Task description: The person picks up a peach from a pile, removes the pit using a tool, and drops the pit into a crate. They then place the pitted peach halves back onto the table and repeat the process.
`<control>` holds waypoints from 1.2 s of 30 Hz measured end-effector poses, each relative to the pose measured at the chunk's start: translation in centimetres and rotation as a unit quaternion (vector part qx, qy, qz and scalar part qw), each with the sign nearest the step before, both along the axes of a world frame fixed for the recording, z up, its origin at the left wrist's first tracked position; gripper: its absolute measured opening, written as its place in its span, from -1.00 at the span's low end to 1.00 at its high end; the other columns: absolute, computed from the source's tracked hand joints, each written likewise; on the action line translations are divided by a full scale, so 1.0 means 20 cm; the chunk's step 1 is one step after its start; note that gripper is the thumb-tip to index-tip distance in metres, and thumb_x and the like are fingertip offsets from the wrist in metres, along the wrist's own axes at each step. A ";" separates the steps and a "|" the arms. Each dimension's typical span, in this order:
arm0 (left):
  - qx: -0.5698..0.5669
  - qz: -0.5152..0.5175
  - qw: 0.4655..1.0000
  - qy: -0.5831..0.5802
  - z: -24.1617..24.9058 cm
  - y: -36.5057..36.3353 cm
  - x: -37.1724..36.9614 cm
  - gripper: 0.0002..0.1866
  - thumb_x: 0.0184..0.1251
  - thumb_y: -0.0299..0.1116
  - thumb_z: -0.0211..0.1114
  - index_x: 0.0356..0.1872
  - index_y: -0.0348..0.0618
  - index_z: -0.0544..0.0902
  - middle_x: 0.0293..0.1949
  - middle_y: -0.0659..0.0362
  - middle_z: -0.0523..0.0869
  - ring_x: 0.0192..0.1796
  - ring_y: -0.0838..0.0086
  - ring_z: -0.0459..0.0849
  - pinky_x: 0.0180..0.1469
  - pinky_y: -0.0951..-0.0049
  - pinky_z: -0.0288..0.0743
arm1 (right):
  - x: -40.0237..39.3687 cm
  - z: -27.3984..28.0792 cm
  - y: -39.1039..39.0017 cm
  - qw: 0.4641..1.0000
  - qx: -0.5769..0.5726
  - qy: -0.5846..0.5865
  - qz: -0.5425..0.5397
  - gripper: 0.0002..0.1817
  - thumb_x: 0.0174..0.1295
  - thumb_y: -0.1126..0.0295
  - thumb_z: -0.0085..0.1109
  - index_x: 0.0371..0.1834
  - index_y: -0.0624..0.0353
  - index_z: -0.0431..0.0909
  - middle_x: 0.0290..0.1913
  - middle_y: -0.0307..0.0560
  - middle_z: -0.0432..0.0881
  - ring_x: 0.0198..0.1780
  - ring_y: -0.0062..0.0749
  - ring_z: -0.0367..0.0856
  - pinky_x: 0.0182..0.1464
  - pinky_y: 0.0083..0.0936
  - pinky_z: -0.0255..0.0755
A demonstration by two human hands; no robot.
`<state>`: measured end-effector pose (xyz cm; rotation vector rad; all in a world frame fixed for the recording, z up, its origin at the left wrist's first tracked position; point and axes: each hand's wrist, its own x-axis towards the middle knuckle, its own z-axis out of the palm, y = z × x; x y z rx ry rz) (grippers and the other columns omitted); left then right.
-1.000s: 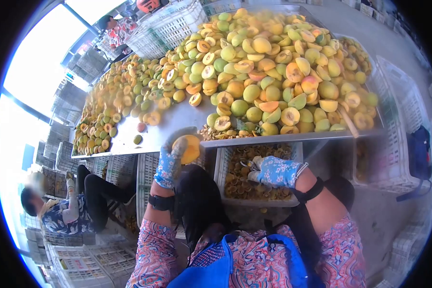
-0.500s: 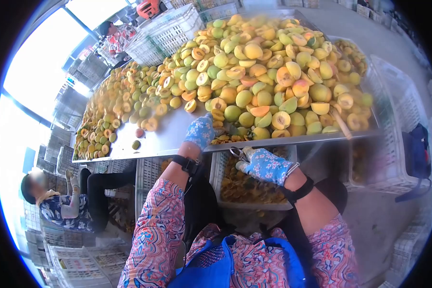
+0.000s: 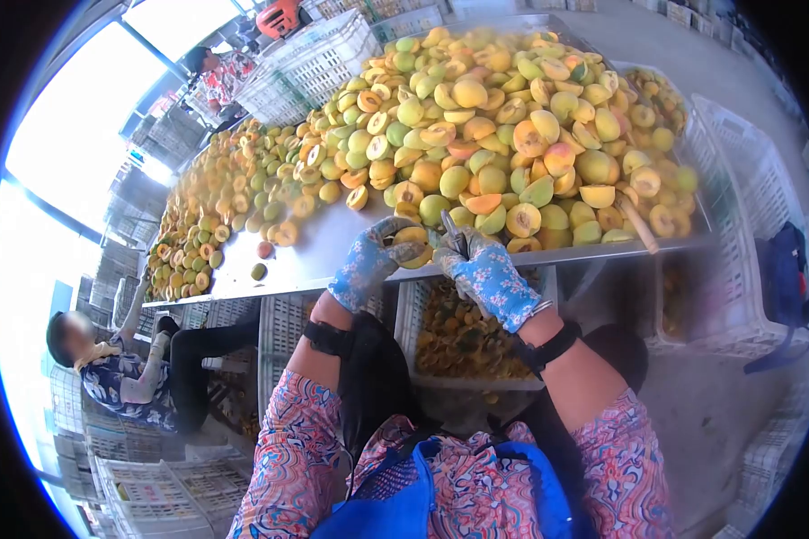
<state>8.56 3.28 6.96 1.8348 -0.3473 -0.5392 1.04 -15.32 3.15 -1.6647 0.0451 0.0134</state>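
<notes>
My left hand point(image 3: 367, 265), in a blue flowered glove, is closed around a yellow peach half point(image 3: 412, 246) above the table's front edge. Close to it on the right, my right hand point(image 3: 494, 280), gloved alike, grips a slim metal hand tool point(image 3: 450, 228). The tool's end points up and left, near the fruit; its exact kind is hard to make out. Beyond both hands rises a large pile of peach halves point(image 3: 476, 153) on the metal table point(image 3: 319, 225).
Below the table edge stands a crate point(image 3: 407, 334) with fruit scraps. A wooden handle point(image 3: 638, 226) leans from the pile at right. White crates point(image 3: 319, 63) stand behind and beside the table. A co-worker point(image 3: 126, 377) sits at left; another person point(image 3: 220, 76) is farther back.
My left hand has lifted a peach half from the table's front edge. My right hand has risen from over the crate, bringing the metal tool close to the fruit.
</notes>
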 end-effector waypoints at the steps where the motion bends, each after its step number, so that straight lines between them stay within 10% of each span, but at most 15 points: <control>1: -0.049 -0.022 0.998 -0.035 -0.03 -0.02 -0.03 -0.63 0.31 -0.36 0.32 0.10 -0.26 0.56 -0.08 0.18 0.69 -0.10 0.56 0.66 -0.02 0.55 0.56 | 0.00 0.02 0.02 0.999 0.046 0.000 -0.024 -0.70 0.23 0.27 0.25 -0.12 0.28 0.56 -0.37 -0.02 0.65 -0.36 -0.44 0.58 -0.25 -0.46 0.49; 6: -0.255 0.120 0.959 0.018 -0.24 -0.11 -0.06 -0.71 0.44 -0.27 0.20 0.06 -0.21 0.56 -0.12 0.18 0.68 -0.15 0.51 0.68 -0.07 0.50 0.59 | 0.08 -0.08 0.11 0.989 0.141 0.023 -0.048 -0.73 0.20 0.28 0.28 -0.20 0.29 0.59 -0.36 0.02 0.68 -0.37 -0.30 0.62 -0.24 -0.34 0.51; 8: -0.305 0.151 0.938 0.067 -0.26 -0.14 -0.07 -0.69 0.47 -0.20 0.15 0.03 -0.20 0.56 -0.12 0.17 0.68 -0.16 0.48 0.68 -0.09 0.48 0.60 | 0.07 -0.09 0.11 0.990 -0.064 -0.086 -0.087 -0.73 0.16 0.31 0.28 -0.20 0.29 0.59 -0.35 0.10 0.69 -0.33 -0.10 0.67 -0.22 -0.26 0.52; 23: 0.023 0.106 0.921 -0.373 -0.31 -0.14 -0.24 -0.76 0.48 -0.36 0.12 -0.05 -0.33 0.61 -0.24 -0.06 0.72 -0.23 0.29 0.67 -0.08 0.33 0.53 | -0.08 -0.03 0.12 0.993 0.089 0.067 -0.037 -0.72 0.10 0.41 0.28 -0.15 0.32 0.58 -0.30 0.14 0.68 -0.26 -0.13 0.65 -0.18 -0.29 0.50; 29: -0.155 0.174 0.969 -0.084 -0.42 -0.11 -0.25 -0.73 0.53 -0.24 0.10 -0.01 -0.22 0.61 -0.17 0.24 0.68 -0.18 0.64 0.59 -0.13 0.58 0.52 | -0.08 -0.10 0.11 0.992 -0.092 -0.081 -0.023 -0.79 0.11 0.40 0.24 -0.25 0.30 0.55 -0.42 0.14 0.59 -0.34 -0.09 0.59 -0.24 -0.27 0.47; 36: -0.290 0.196 0.936 0.045 -0.42 -0.05 -0.26 -0.64 0.54 -0.11 0.06 -0.08 -0.23 0.63 -0.24 0.21 0.70 -0.23 0.59 0.65 -0.14 0.53 0.58 | -0.15 -0.09 0.10 0.977 -0.154 -0.127 0.078 -0.81 0.11 0.37 0.27 -0.37 0.28 0.52 -0.47 0.10 0.55 -0.39 -0.14 0.52 -0.20 -0.27 0.42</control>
